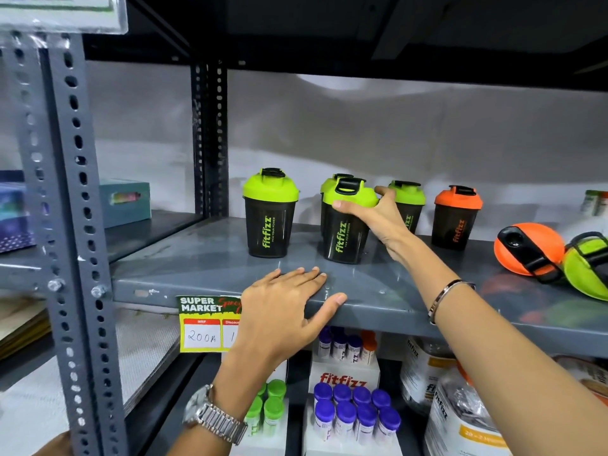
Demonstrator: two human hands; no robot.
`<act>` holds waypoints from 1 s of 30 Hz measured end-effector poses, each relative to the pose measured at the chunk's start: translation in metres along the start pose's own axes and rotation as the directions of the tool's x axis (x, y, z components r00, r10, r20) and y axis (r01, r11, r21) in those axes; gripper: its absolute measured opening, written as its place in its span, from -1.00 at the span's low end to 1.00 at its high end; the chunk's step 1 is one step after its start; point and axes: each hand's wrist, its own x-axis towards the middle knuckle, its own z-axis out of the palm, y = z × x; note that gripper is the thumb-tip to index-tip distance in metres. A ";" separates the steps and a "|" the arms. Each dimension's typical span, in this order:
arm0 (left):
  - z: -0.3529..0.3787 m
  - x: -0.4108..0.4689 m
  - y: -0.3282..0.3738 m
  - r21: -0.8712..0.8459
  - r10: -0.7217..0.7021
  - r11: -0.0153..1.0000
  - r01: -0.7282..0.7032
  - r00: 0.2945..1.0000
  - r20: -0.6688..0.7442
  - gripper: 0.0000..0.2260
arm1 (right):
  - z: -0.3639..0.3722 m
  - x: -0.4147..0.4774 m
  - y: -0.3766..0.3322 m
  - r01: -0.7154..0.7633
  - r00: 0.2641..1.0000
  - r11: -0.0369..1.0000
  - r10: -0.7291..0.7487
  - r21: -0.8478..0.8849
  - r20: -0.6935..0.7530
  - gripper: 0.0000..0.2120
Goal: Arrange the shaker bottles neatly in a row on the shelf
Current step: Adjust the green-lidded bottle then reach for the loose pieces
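On grey metal shelf (210,268), right hand (378,218) fingers wrapped around green-lidded shaker bottle (345,225) near front edge, left hand (289,301) fingers spread flat on shelf lip, open room between upright bottles, two lying right.

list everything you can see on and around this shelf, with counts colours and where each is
upright green-lid shakers: 4, black body, grey shelf; one hidden behind the held one
orange-lid shaker: 1, upright, right of the green ones
tipped shakers: 2, orange and green lids, lying at far right
price tag: 1, yellow and green, shelf front edge
purple-cap tubes: several, lower shelf, in white boxes
green-cap tubes: a few, lower shelf, left of the purple
teal box: 1, neighbouring shelf at left
left hand: flat on the shelf edge, wristwatch
right hand: fingers around the front green-lid shaker, bracelet
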 end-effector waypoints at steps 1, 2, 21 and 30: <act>0.000 0.000 0.000 0.002 0.002 1.000 -0.002 1.000 -0.001 -0.55 | -0.001 0.000 0.000 0.003 1.000 1.000 -0.003 -0.006 0.000 0.00; 0.000 0.000 0.000 0.002 0.003 1.000 -0.003 1.000 -0.001 -0.55 | -0.001 -0.001 -0.001 -0.001 1.000 1.000 0.001 0.003 0.011 0.02; 0.001 -0.002 0.000 -0.012 0.004 1.000 -0.004 1.000 -0.017 -0.56 | -0.001 -0.003 0.000 0.012 1.000 0.996 -0.014 -0.089 -0.017 -0.05; 0.001 -0.002 0.001 -0.014 -0.016 1.000 0.016 1.000 -0.001 -0.56 | -0.001 -0.007 0.002 0.025 0.999 0.996 -0.028 -0.084 -0.032 -0.05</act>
